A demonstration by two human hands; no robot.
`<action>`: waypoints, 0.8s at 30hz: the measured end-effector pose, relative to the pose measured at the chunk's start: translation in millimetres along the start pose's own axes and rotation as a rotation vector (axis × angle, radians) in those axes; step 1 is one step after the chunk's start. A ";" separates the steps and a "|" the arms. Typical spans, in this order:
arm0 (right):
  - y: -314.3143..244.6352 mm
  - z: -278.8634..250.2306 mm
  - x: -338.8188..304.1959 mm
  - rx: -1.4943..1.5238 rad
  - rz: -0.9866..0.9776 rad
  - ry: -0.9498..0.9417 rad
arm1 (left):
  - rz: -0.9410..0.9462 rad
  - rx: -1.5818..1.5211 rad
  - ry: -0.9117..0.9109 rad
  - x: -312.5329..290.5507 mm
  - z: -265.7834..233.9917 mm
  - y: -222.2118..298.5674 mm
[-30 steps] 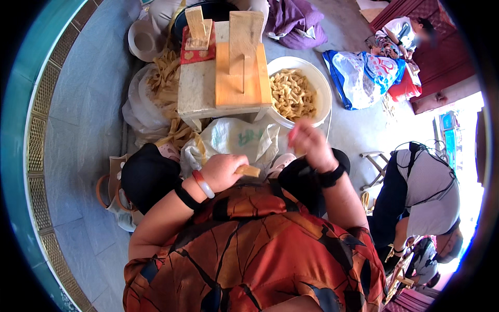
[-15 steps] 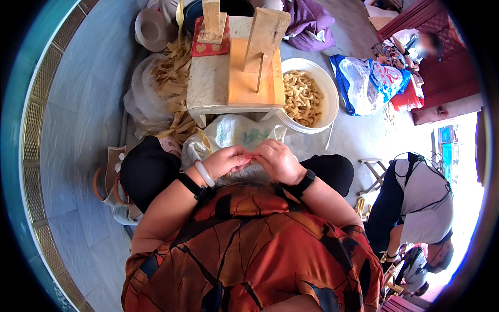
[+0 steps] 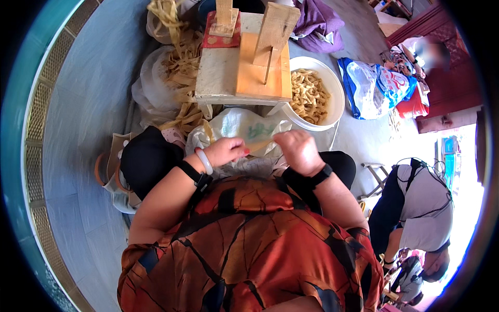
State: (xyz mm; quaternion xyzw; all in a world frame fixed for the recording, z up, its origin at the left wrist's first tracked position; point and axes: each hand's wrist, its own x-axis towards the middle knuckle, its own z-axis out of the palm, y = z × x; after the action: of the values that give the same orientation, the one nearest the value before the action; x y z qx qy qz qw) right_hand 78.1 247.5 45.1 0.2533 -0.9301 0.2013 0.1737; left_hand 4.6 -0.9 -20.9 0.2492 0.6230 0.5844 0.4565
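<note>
Between my hands stretches a thin, flat tan strip (image 3: 261, 146), partly blending into the white plastic sack (image 3: 240, 125) behind it. My left hand (image 3: 227, 152), wearing a pale bangle and a black wrist band, pinches one end with thumb and fingers. My right hand (image 3: 301, 152), also banded in black, is closed at the other end, its fingertips partly hidden. Beyond them, knotted tan pieces (image 3: 309, 96) fill a round white tub (image 3: 338, 99). More loose tan strips (image 3: 182, 65) spill from a clear plastic bag (image 3: 148, 78) at the far left.
A low stool (image 3: 213, 78) carries an orange board (image 3: 260, 83) with an upright wooden block (image 3: 275, 34) and thin rod. Another block (image 3: 224, 18) stands on red cloth. At right are a blue-and-white bag (image 3: 371, 86) and a bending person (image 3: 423, 192); a tote (image 3: 117, 166) sits left.
My hands have moved apart from being together, the right one swinging outward to the right. The tan strip now shows stretched between them. The whole view has shifted slightly.
</note>
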 end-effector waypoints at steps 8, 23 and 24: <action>-81.9 -80.5 52.3 0.248 -0.459 0.287 | 0.776 -0.646 -0.257 -63.5 33.7 161.4; -83.7 -22.4 -22.0 0.256 0.041 0.062 | 0.316 0.386 -0.032 -32.5 67.2 59.3; -82.8 -22.7 -21.7 0.220 0.031 0.066 | 0.258 0.170 -0.084 -29.5 66.9 53.7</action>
State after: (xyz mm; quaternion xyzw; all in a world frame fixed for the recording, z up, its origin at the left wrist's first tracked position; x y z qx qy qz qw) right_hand 145.6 201.2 79.1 0.2494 -0.9001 0.3130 0.1725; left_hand 63.8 18.0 45.3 0.3892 0.6134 0.5723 0.3803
